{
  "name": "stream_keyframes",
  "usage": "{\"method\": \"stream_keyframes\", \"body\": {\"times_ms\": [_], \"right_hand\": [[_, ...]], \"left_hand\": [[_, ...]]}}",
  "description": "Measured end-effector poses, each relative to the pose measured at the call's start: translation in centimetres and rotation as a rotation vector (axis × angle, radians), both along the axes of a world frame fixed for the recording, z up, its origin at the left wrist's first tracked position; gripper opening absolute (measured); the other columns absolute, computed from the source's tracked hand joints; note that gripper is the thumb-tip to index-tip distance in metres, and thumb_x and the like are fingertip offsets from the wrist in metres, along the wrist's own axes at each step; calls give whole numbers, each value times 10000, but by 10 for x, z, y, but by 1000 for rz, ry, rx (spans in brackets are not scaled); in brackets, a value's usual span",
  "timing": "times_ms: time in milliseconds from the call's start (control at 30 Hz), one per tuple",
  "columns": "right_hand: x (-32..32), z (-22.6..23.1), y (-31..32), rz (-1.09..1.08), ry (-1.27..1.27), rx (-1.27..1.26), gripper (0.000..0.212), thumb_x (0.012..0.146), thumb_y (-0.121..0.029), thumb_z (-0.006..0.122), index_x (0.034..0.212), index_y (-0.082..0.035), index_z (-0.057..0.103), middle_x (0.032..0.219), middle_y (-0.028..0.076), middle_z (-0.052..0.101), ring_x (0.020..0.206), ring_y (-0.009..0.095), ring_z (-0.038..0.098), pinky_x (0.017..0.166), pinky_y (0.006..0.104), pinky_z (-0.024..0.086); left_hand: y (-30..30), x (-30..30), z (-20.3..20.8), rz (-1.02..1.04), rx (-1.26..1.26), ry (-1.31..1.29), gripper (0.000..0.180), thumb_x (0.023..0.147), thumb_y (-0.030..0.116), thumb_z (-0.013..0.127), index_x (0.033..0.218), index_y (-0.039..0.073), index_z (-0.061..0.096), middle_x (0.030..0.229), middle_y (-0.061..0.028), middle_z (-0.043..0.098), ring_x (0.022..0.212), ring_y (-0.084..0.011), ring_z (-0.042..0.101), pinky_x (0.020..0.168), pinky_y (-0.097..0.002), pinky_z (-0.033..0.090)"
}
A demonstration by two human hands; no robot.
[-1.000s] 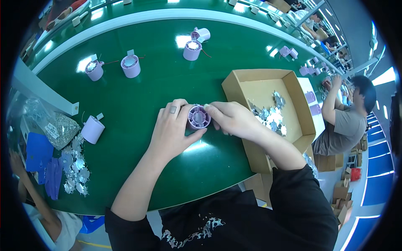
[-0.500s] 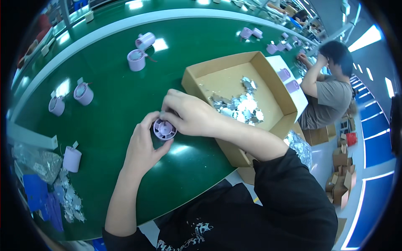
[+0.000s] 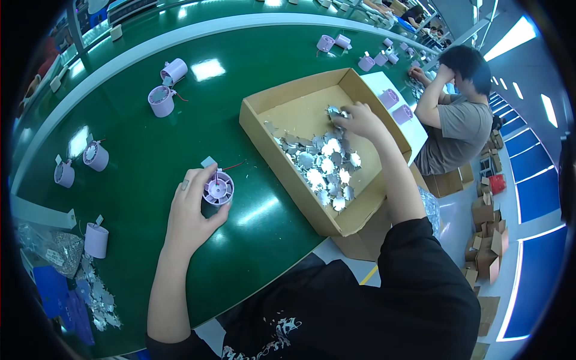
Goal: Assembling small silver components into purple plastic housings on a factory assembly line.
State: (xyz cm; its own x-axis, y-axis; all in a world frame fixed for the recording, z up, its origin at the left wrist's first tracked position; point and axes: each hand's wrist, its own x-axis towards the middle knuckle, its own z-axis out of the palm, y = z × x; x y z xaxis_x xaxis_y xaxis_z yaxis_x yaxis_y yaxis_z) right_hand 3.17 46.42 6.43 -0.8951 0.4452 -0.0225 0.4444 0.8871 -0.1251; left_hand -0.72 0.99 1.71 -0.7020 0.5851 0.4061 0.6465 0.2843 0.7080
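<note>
My left hand (image 3: 195, 207) is closed round a small lilac fan housing (image 3: 218, 189), its spoked round end facing up. A red wire and a pale square tab stick out at its far side. Over the cardboard box (image 3: 288, 199) to the right, my right hand (image 3: 360, 122) reaches in with bent fingers at the far end of a heap of shiny silver flat metal pieces (image 3: 327, 163). The fingertips touch a few pieces there; whether they grip one is hidden.
Several lilac housings (image 3: 161, 101) stand about the green table (image 3: 132, 210). At left lie a clear bag (image 3: 60, 249), a blue item (image 3: 51, 291) and more silver pieces (image 3: 99, 300). Past the box, a person (image 3: 459, 120) sits beside a white board (image 3: 414, 135) with two housings.
My right hand has left the fan housing and moved right into the cardboard box. The left hand keeps its hold; the housing's wire and tab now show.
</note>
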Motion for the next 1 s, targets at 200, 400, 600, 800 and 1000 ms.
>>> {"method": "stream_keyframes", "body": {"times_ms": [200, 400, 600, 800, 1000], "right_hand": [[6, -24, 5, 218, 149, 96, 346, 900, -267, 765, 1189, -77, 764, 1153, 166, 673, 1214, 349, 586, 996, 445, 531], [-6, 13, -43, 148, 236, -189, 218, 944, -219, 662, 986, -32, 765, 978, 176, 715, 982, 343, 685, 879, 467, 547], [-45, 11, -13, 140, -88, 44, 451, 942, -311, 674, 1336, -91, 679, 1338, 155, 676, 1235, 341, 657, 1034, 442, 538], [-65, -11, 16, 163, -58, 67, 597, 919, -385, 718, 1440, -105, 643, 1428, 204, 613, 1334, 372, 577, 1118, 455, 487], [-73, -24, 13, 155, -44, 15, 459, 903, -307, 728, 1288, -60, 710, 1338, 207, 653, 1322, 372, 563, 1105, 459, 484]], "left_hand": [[-7, 0, -2, 14, -2, -15, 691, 746, 88, 837, 1383, 41, 572, 1219, -165, 641, 1121, -360, 660, 972, -434, 533], [-10, 0, 1, 8, -2, -74, 739, 728, 44, 828, 1420, 57, 568, 1226, -149, 630, 1141, -319, 668, 1012, -398, 528], [-8, -1, 0, 6, 10, -91, 724, 726, 41, 828, 1403, 53, 573, 1234, -139, 628, 1161, -306, 659, 1025, -394, 522], [-9, -2, -1, -2, 25, -81, 731, 719, 38, 830, 1403, 54, 573, 1231, -138, 626, 1155, -307, 658, 1027, -401, 522], [-7, -3, -2, 2, 34, -72, 715, 726, 88, 845, 1387, 65, 571, 1231, -145, 634, 1146, -338, 668, 984, -434, 533]]}}
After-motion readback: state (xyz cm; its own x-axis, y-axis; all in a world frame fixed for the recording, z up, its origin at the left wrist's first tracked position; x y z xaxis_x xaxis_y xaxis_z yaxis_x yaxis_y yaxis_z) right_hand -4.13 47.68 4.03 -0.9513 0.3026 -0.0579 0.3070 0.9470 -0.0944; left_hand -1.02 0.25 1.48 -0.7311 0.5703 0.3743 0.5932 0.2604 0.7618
